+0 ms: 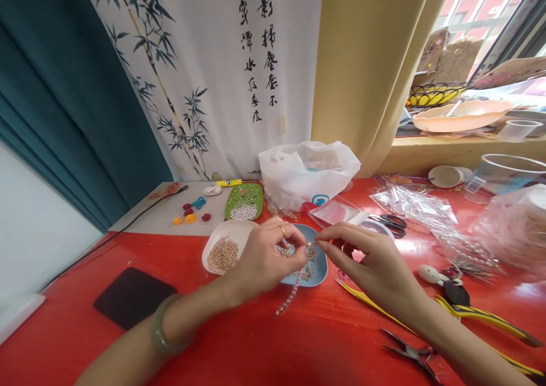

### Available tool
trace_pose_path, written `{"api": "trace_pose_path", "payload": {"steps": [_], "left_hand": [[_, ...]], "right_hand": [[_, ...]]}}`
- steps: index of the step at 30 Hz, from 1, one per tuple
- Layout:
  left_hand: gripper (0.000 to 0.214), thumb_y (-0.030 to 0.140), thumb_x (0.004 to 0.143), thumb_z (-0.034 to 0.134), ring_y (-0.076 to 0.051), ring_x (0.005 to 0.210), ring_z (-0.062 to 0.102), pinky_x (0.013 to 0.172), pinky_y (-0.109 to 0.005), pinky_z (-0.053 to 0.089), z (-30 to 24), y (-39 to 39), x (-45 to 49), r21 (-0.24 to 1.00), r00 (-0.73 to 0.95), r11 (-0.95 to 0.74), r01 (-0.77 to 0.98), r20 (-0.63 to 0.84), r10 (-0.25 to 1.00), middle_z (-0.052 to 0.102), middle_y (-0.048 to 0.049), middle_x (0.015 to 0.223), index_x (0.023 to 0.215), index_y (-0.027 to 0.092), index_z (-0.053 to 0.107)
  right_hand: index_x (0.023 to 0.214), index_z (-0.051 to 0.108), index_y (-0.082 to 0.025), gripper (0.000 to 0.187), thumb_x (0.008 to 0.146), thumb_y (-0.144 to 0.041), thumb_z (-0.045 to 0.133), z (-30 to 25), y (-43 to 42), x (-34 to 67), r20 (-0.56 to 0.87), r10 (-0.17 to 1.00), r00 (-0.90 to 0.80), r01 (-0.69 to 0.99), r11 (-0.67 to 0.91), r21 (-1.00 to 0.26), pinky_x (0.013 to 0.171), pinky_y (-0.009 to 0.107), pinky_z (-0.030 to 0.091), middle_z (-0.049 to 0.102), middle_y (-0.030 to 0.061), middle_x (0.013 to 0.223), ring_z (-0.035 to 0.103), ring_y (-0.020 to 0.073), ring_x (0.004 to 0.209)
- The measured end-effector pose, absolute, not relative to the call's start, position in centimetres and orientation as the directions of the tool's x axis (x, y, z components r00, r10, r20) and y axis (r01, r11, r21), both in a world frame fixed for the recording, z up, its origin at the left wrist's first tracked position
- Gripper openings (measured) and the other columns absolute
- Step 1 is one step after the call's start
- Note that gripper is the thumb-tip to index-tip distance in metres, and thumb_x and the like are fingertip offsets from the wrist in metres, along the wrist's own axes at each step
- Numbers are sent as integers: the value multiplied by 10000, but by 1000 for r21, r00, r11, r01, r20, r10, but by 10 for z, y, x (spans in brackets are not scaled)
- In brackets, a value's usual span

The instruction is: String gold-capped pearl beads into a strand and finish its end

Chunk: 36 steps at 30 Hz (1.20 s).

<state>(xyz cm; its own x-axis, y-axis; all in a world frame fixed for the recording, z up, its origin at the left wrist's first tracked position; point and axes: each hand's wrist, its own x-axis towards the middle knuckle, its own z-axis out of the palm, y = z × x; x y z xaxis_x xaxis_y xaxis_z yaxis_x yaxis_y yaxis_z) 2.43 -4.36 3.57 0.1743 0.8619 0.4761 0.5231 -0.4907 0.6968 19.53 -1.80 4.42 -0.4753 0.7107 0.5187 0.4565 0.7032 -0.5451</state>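
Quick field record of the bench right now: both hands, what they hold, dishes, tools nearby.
left hand: pinches bead strand over blue dish
right hand: pinches the strand's upper end
white dish: gold beads, left of blue dish
green dish: white beads
tools: scissors, pliers on red table

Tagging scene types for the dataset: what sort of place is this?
Probably a home beading table by a window. The left hand and right hand pinch a bead strand over a red table; a white dish of beads, pliers and scissors lie on it.
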Motion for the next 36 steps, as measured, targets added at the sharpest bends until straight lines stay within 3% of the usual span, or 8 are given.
{"api": "trace_pose_path", "payload": {"steps": [8,13,15,19,24,32,36], "left_hand": [[111,66,674,542,-104,618,470,601,-246,406,38,-45,26,600,226,-569,563,550,804,565,24,596,624,165,554],[118,56,670,531,-114,618,450,587,-250,398,37,-43,26,513,282,-622,591,591,755,557,14,590,624,162,552],[113,65,672,527,-116,617,453,581,-251,401,36,-41,25,513,278,-617,597,588,759,550,12,591,621,164,547],[98,87,681,531,-115,619,459,583,-251,406,35,-40,25,532,272,-597,601,566,778,550,11,594,620,163,542],[103,96,697,513,-112,619,460,588,-248,409,36,-42,26,498,266,-602,624,590,763,558,16,590,631,169,545],[73,109,682,523,-125,637,455,557,-238,403,33,-44,24,325,321,-647,690,663,676,600,5,626,658,169,558],[64,118,691,520,-129,664,452,573,-237,410,30,-42,21,246,389,-675,696,661,642,597,-2,640,682,166,561]], "right_hand": [[685,553,-175,117,748,-113,476,43,-20,194,506,682,-528,451,730,-514,483,206,398,590,-5,619,504,95,540],[702,556,-170,142,773,-139,438,42,-18,199,598,529,-602,537,823,-187,516,256,412,583,42,652,517,133,568],[730,565,-169,155,792,-150,424,43,-17,202,614,513,-600,563,816,-132,526,268,415,593,56,679,527,143,584],[806,577,-161,157,800,-164,420,47,-17,203,585,562,-585,562,801,-207,516,265,418,608,55,723,542,142,591],[769,593,-170,150,789,-198,447,43,-18,199,545,595,-591,558,789,-255,506,252,414,606,40,680,538,129,553],[719,544,-170,145,793,-137,423,44,-21,196,522,614,-592,474,789,-390,502,217,385,549,16,646,480,100,550],[685,526,-175,142,779,-135,428,45,-22,196,509,613,-603,489,789,-372,502,225,379,534,15,632,469,105,542]]}}
